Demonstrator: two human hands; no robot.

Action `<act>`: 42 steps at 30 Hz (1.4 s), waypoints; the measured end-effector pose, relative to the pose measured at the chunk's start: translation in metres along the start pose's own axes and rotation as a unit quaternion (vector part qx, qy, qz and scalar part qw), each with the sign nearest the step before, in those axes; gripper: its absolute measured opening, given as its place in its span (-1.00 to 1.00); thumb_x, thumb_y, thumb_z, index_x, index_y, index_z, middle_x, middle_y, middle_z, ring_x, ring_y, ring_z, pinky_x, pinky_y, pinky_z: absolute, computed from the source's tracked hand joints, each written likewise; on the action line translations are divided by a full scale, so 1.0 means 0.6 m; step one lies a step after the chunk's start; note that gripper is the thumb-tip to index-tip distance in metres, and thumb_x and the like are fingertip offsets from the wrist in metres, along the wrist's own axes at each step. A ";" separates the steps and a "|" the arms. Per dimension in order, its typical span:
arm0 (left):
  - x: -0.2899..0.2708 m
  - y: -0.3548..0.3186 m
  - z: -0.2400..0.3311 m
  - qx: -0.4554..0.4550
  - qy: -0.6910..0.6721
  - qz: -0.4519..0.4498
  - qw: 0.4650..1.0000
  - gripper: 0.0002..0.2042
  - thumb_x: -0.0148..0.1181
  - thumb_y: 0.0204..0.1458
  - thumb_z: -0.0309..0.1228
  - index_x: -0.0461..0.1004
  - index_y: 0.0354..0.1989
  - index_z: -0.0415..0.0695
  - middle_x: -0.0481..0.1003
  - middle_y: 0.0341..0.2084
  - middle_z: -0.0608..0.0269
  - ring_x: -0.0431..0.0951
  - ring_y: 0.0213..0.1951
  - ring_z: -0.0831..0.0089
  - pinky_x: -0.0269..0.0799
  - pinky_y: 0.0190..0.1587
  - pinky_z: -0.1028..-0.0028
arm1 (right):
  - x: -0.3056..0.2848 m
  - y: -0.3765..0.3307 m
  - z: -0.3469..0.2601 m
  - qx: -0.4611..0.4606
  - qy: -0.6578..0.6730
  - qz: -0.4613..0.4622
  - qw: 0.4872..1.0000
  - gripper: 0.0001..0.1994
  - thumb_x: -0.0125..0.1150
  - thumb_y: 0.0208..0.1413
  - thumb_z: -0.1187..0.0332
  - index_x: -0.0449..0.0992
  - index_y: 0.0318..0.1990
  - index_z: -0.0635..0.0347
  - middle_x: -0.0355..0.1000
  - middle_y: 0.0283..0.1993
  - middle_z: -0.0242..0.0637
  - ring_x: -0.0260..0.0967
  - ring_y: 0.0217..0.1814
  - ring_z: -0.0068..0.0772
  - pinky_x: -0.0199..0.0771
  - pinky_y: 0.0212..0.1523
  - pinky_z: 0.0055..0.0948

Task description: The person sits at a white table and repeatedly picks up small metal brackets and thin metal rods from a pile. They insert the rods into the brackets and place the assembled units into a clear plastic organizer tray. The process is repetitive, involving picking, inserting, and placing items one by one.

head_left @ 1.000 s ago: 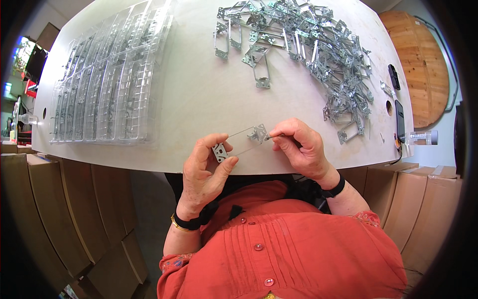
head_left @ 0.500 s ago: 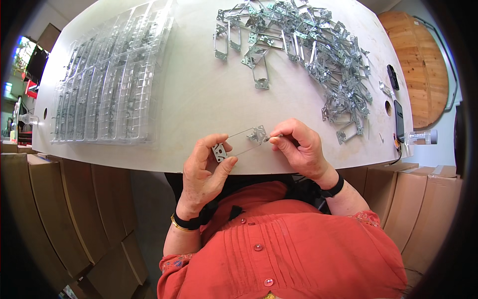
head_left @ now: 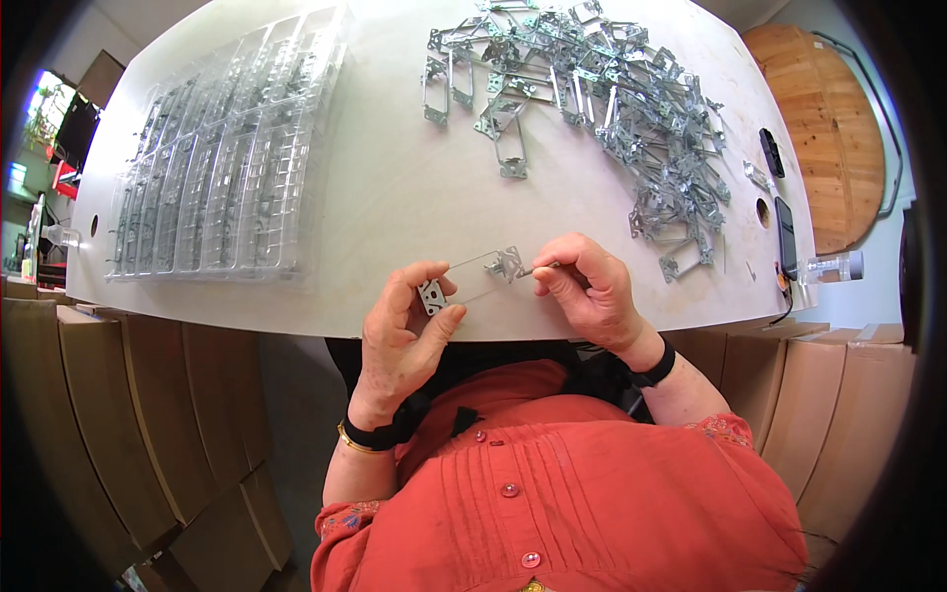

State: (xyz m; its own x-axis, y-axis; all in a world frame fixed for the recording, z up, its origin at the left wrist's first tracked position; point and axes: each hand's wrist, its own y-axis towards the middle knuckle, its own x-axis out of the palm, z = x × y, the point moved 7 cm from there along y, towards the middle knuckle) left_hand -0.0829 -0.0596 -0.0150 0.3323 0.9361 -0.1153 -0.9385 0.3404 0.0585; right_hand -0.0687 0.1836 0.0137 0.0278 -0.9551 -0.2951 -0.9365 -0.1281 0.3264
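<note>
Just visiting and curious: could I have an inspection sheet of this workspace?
Surface: white table, dark round hole near right edge
Job's things: metal frame between the hands; heap of similar frames; clear tray with metal parts
Clutter: phone and clear bottle at right
Grip: left hand holds one frame end; right hand pinches a thin piece by the other
Cables: dark cord by phone
Surroundings: cardboard boxes both sides, round wooden board right

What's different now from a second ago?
Nothing was picked up or let go. The view shifted, so the metal pile shows slightly farther left. The left hand still holds the metal frame; the right hand still pinches at its other end.
</note>
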 end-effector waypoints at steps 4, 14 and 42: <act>0.000 -0.001 0.001 -0.008 -0.015 -0.002 1.000 -0.54 0.39 0.30 -0.63 0.43 0.34 -0.20 0.56 -0.05 0.32 0.51 -0.10 0.65 0.47 -0.06 0.61 | -0.001 0.000 -0.004 -0.004 -0.012 0.010 1.000 -0.87 0.29 0.41 0.61 0.60 0.02 0.26 0.58 -0.10 -0.28 0.57 -0.31 -0.52 0.58 -0.27 -0.53; 0.001 -0.003 0.001 -0.003 -0.022 -0.005 1.000 -0.53 0.38 0.30 -0.64 0.44 0.35 -0.20 0.57 -0.03 0.31 0.53 -0.04 0.62 0.49 0.01 0.57 | -0.004 -0.001 0.002 0.025 -0.003 0.025 0.999 -0.85 0.23 0.45 0.62 0.62 0.05 0.23 0.60 -0.12 -0.31 0.57 -0.28 -0.57 0.57 -0.26 -0.55; -0.004 -0.002 0.002 0.000 -0.006 -0.015 1.000 -0.56 0.39 0.30 -0.64 0.47 0.32 -0.18 0.56 -0.06 0.32 0.54 -0.08 0.65 0.53 -0.01 0.58 | 0.019 0.009 0.004 0.048 -0.051 0.075 0.995 -0.95 0.31 0.47 0.48 0.57 -0.02 0.19 0.58 -0.27 -0.41 0.55 -0.34 -0.62 0.55 -0.29 -0.55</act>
State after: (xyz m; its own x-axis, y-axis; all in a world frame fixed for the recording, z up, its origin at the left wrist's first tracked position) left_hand -0.0826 -0.0621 -0.0133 0.3605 0.9268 -0.1056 -0.9285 0.3674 0.0544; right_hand -0.0742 0.1729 0.0103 -0.1465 -0.9287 -0.3408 -0.9564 0.0449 0.2887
